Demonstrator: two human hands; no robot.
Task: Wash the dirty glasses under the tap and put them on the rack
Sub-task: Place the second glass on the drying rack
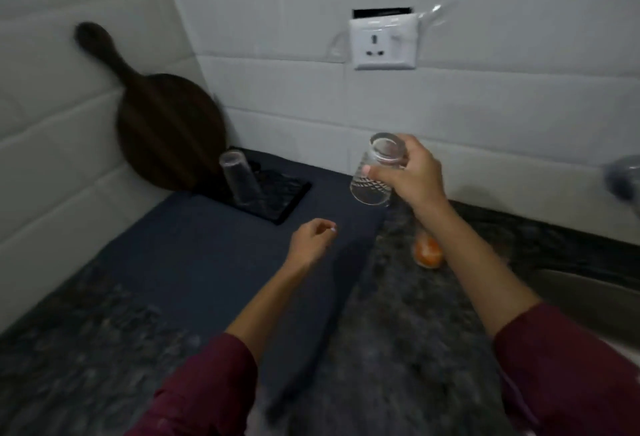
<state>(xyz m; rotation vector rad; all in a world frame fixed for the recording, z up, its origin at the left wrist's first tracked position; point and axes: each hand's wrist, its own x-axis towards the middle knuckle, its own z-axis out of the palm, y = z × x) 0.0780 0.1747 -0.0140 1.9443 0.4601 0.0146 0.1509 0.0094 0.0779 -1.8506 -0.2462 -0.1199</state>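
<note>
My right hand (414,177) grips a short clear glass (375,172) with a cut pattern, held upside down above the counter, to the right of the rack. The black rack (289,202) lies on a dark blue mat (194,262) near the wall corner. A tall clear glass (242,181) stands upside down on it. My left hand (310,240) hovers over the mat in front of the rack, fingers loosely curled, holding nothing.
A dark round wooden board (166,124) leans in the tiled corner behind the rack. An orange object (427,254) sits on the speckled counter under my right forearm. The sink edge (588,293) and a blurred grey object (623,181) are at the right. A wall socket (382,42) is above.
</note>
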